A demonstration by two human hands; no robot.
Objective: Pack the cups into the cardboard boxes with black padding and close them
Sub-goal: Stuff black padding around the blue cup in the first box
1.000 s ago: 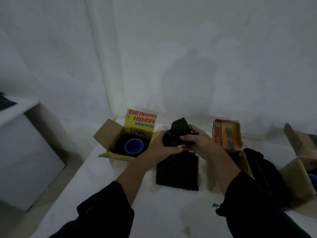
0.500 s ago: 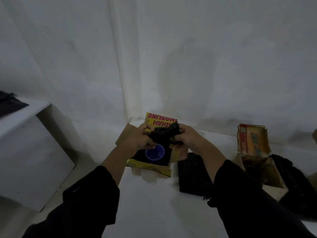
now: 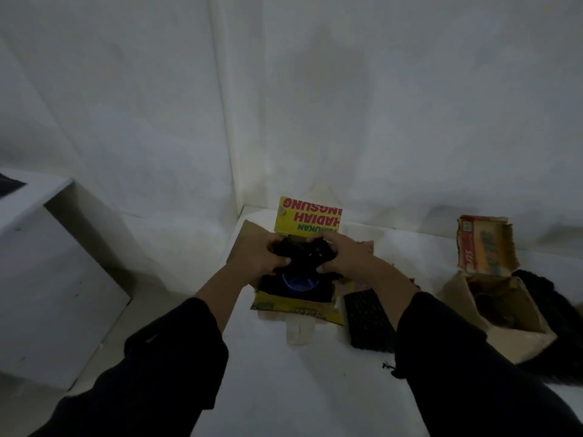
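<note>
A bare room corner with white walls (image 3: 410, 121), used for packing: opened cardboard boxes (image 3: 307, 216) on a white table (image 3: 299, 389).

1. Table (image 3: 284, 389): white top, reaching from the near edge to the wall; its left edge runs on a slant toward the far corner.
2. Wall (image 3: 410, 121): white and plain, right behind the table, with a faint grey shadow on it.
3. Ridge (image 3: 227, 121): an upright strip in the wall, coming down to the table's far left corner.
4. Cabinet (image 3: 41, 279): white, boxy, left of the table and apart from it.
5. Dark thing (image 3: 9, 187): lies on the cabinet top at the picture's edge, cut off; cannot tell what it is.
6. Floor (image 3: 104, 351): pale, seen in the gap between cabinet and table.
</note>
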